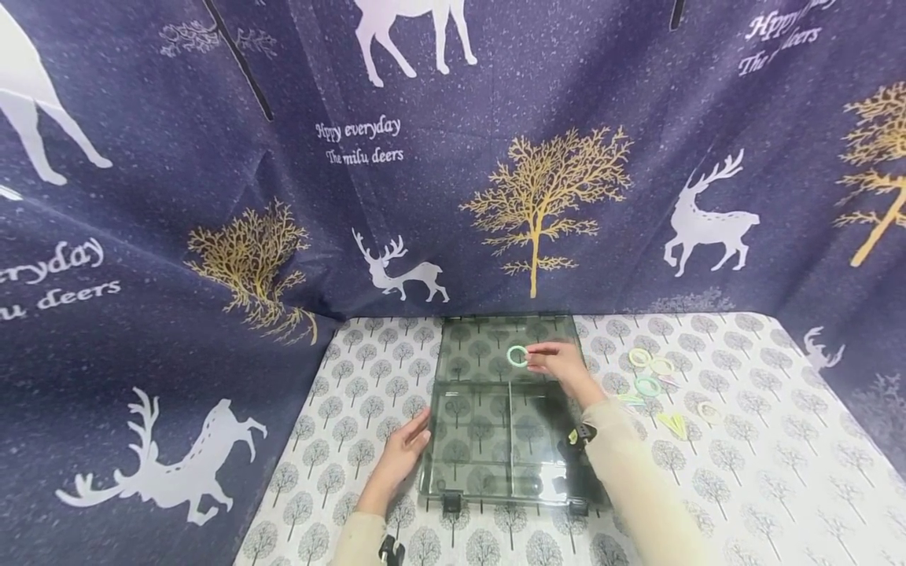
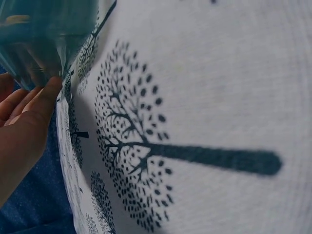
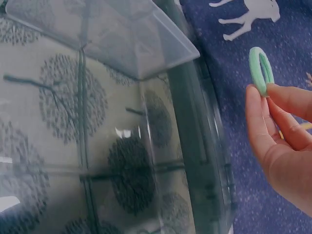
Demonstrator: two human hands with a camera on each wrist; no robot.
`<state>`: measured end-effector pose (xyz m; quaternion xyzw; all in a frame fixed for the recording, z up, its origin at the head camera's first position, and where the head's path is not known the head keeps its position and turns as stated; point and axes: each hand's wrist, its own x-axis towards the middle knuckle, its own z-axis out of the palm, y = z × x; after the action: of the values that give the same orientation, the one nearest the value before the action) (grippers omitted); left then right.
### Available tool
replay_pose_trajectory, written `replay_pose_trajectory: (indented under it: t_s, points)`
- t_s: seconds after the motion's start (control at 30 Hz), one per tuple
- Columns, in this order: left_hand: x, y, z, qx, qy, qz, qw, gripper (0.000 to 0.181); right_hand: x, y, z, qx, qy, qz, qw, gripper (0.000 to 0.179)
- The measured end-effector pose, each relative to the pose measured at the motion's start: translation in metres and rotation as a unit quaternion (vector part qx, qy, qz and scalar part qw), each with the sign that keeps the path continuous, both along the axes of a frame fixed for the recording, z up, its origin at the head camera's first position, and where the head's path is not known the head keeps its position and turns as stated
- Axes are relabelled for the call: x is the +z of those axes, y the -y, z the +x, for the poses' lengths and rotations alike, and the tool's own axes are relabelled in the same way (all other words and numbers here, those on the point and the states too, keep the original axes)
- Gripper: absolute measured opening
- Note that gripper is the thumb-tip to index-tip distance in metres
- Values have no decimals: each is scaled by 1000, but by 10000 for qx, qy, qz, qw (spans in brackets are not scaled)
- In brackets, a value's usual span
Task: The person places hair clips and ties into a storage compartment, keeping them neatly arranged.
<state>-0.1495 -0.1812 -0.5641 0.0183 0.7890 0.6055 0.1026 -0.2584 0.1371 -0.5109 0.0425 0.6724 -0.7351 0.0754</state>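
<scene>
My right hand [image 1: 559, 363] pinches a mint-green hair tie [image 1: 517, 356] between thumb and fingertips, over the back part of a see-through dark green divided box [image 1: 511, 440]. In the right wrist view, the hair tie [image 3: 261, 71] stands upright above the fingertips, seen nearly edge-on. The box lies with its lid [image 1: 474, 346] folded open toward the back wall. At the box's left side rests my left hand [image 1: 403, 452], with extended fingers touching the wall. The left wrist view shows those fingers [image 2: 46, 92] right at the box's lower edge.
Right of the box lie several loose hair ties, among them a green one [image 1: 647, 386], a yellow one [image 1: 640, 358] and a folded yellow-green one [image 1: 672, 425]. A white tree-print cloth [image 1: 354, 417] covers the table. Dark blue deer-print fabric [image 1: 439, 189] hangs behind it.
</scene>
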Motion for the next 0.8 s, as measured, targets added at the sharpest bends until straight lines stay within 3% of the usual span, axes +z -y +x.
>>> replay_pose_trajectory:
  t_s: [0.4,0.8]
  points:
    - [-4,3,-2,-2,-126,-21,9999,50,3,38,-1,114,349,83,9993,27]
    - [-4,3,-1,42,-25,-53,10000,50,6,76,6,372,597,92,9975,26]
